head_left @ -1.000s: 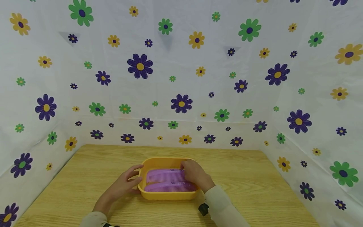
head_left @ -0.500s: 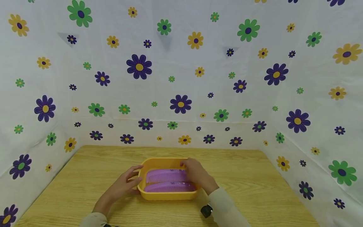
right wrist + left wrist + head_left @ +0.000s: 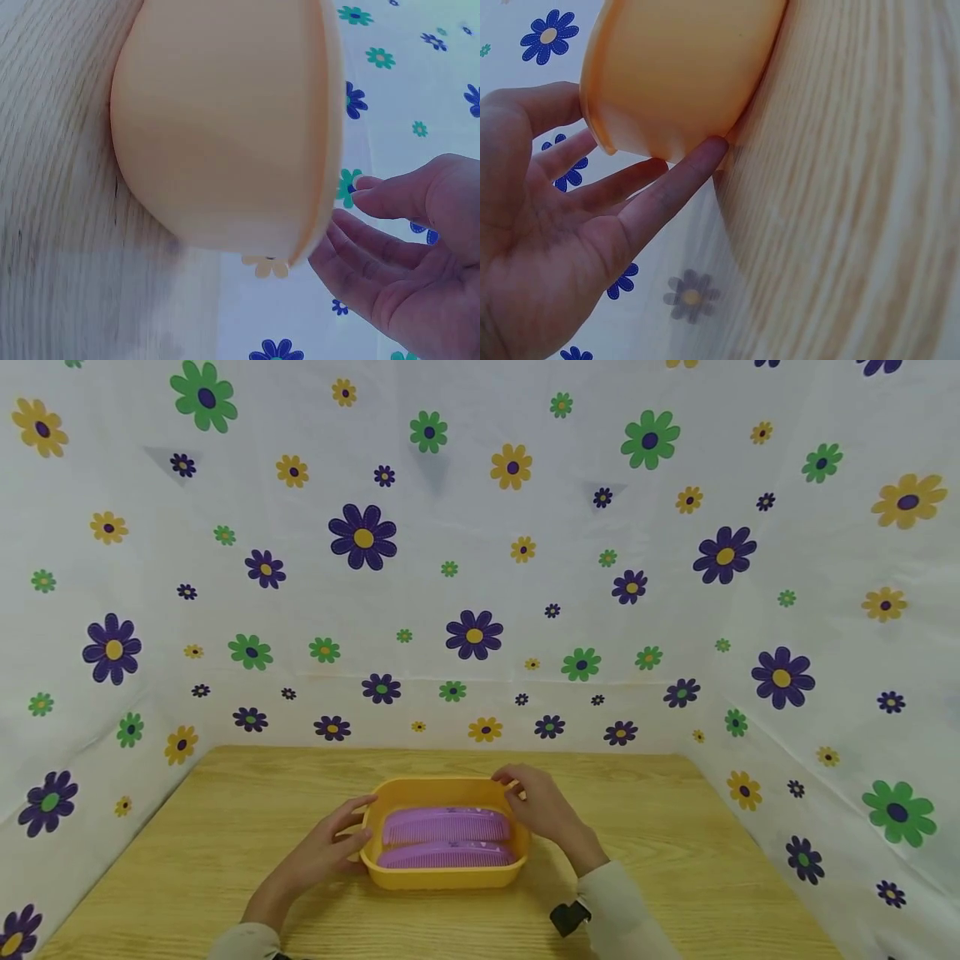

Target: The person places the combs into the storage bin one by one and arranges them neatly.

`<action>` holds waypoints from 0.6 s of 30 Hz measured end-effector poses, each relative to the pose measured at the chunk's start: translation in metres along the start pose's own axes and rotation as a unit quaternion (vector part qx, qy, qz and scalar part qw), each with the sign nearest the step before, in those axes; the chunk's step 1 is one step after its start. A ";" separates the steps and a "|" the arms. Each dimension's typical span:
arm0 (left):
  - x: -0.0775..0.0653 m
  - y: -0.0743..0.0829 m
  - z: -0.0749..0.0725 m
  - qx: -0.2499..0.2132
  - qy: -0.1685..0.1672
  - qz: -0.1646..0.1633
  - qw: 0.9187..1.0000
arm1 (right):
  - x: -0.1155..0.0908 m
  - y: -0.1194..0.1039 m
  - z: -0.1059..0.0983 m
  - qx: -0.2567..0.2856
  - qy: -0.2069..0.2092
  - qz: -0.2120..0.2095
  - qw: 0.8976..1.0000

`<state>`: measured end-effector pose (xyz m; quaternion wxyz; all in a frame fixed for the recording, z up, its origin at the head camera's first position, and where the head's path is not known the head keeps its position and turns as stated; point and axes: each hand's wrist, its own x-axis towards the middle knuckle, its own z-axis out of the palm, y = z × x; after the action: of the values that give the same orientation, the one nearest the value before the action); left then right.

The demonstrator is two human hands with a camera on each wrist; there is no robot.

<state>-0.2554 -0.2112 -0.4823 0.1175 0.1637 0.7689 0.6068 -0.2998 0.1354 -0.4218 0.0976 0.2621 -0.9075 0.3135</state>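
Observation:
Two purple combs, a rear one and a front one, lie lengthwise in a yellow plastic tub, teeth toward the near side. My left hand has its fingers spread against the tub's left end; the left wrist view shows fingertips on the outer wall and at the rim. At the opposite end, my right hand is over the back right corner of the rim and holds nothing. In the right wrist view its loosely bent fingers are right at the rim, with the thumb apart from them.
The tub stands on a wood-grain table. White sheeting printed with flowers rises behind the table and along both sides. A black strap shows at my right sleeve.
My right hand has come up off the rear comb and moved right to the tub's rim, uncovering the combs' right ends. The left hand has stayed at the tub's left end.

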 end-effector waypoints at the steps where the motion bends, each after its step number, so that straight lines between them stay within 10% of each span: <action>1: 0.000 0.000 0.000 0.002 0.002 0.001 1.000 | -0.001 0.001 -0.002 0.003 0.005 0.002 1.000; 18: 0.001 0.006 -0.003 0.032 0.008 -0.009 0.999 | -0.016 0.019 -0.019 -0.015 0.027 0.038 0.999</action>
<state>-0.2567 -0.2118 -0.4758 0.1116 0.1549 0.7901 0.5825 -0.2965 0.1666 -0.4219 0.1136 0.2171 -0.9184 0.3106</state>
